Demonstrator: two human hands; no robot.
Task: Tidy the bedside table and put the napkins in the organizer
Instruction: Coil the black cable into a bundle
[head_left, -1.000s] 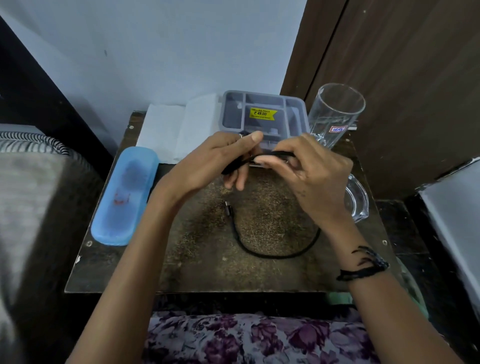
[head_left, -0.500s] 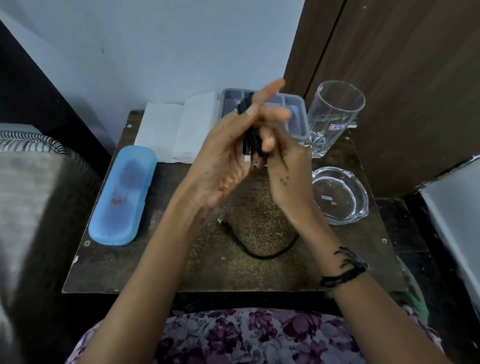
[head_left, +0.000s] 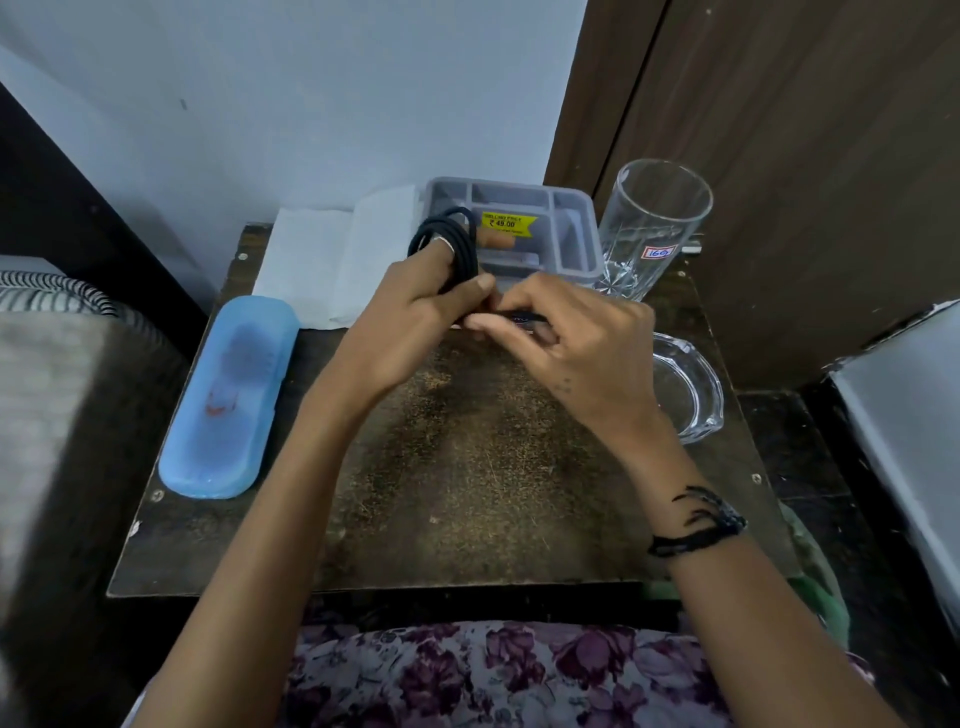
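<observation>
A black cable (head_left: 451, 244) is wound in loops around the fingers of my left hand (head_left: 415, 306), which grips it above the middle of the bedside table (head_left: 467, 467). My right hand (head_left: 576, 343) pinches the cable's free end beside the left thumb. White napkins (head_left: 332, 260) lie flat at the back left of the table. Behind my hands stands the grey organizer (head_left: 566, 228) with several compartments and a yellow price sticker.
A blue glasses case (head_left: 228, 395) lies along the table's left edge. A tall glass (head_left: 649, 223) stands at the back right, and a glass ashtray (head_left: 685, 389) sits on the right side. A bed lies to the left, a wooden door behind.
The cable's loose tail, which trailed on the table, is now wound up off it. My hands dropped from their raised position, and my right hand pinches the end.
</observation>
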